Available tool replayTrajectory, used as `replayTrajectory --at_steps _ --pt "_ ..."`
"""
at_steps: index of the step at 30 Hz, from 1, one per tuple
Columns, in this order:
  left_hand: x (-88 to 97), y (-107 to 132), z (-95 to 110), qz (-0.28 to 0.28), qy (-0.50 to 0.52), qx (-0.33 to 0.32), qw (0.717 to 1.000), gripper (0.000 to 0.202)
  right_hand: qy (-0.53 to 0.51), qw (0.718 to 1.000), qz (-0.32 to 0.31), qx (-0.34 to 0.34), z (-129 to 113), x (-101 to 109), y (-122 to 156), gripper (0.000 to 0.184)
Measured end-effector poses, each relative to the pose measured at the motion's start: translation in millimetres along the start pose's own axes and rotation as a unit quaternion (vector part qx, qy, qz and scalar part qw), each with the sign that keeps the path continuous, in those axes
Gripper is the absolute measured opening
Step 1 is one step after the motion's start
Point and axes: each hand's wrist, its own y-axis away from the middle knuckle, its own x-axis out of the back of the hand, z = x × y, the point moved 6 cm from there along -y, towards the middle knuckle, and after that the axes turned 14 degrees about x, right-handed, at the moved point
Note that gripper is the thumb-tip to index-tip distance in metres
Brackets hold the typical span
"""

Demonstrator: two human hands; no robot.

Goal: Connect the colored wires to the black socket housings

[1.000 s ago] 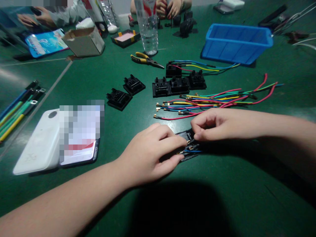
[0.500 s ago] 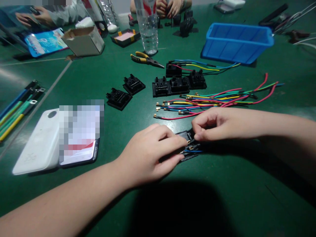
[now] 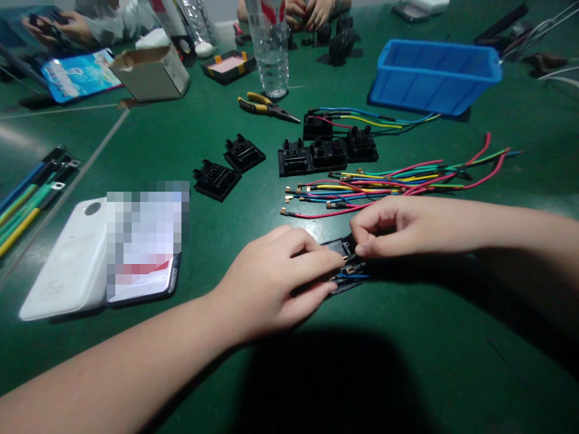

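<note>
My left hand point(image 3: 280, 277) is closed on a black plastic housing point(image 3: 340, 246) lying on the green table, with thumb and forefinger on its left side. Brass-coloured terminals and a short length of blue wire point(image 3: 355, 276) show in the housing; the fingers cover much of it. At its right edge my right hand point(image 3: 384, 226) is pinched closed, and what sits between thumb and forefinger is hidden. Just behind the hands lies a bundle of coloured wires point(image 3: 362, 187) with brass terminals on their ends. Several similar black housings point(image 3: 293, 158) stand farther back.
Yellow-handled pliers point(image 3: 266, 108), a water bottle point(image 3: 272, 60) and a blue bin point(image 3: 436, 78) stand behind the housings. To the left are two phones point(image 3: 67, 259), a cardboard box point(image 3: 156, 75) and thick cables point(image 3: 31, 205). Other people's hands point(image 3: 312, 12) show at the far edge.
Both my hands hold nearly the same position on the housing. The view has shifted very slightly. At the far left, another person's hands have moved a little.
</note>
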Motion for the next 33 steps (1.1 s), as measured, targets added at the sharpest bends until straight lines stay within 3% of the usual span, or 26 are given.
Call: replayTrajectory --at_steps 33 --pt "2.9 0.0 0.0 0.002 0.002 0.004 1.0 0.023 0.002 1.0 0.01 0.008 -0.7 1.8 0.0 0.026"
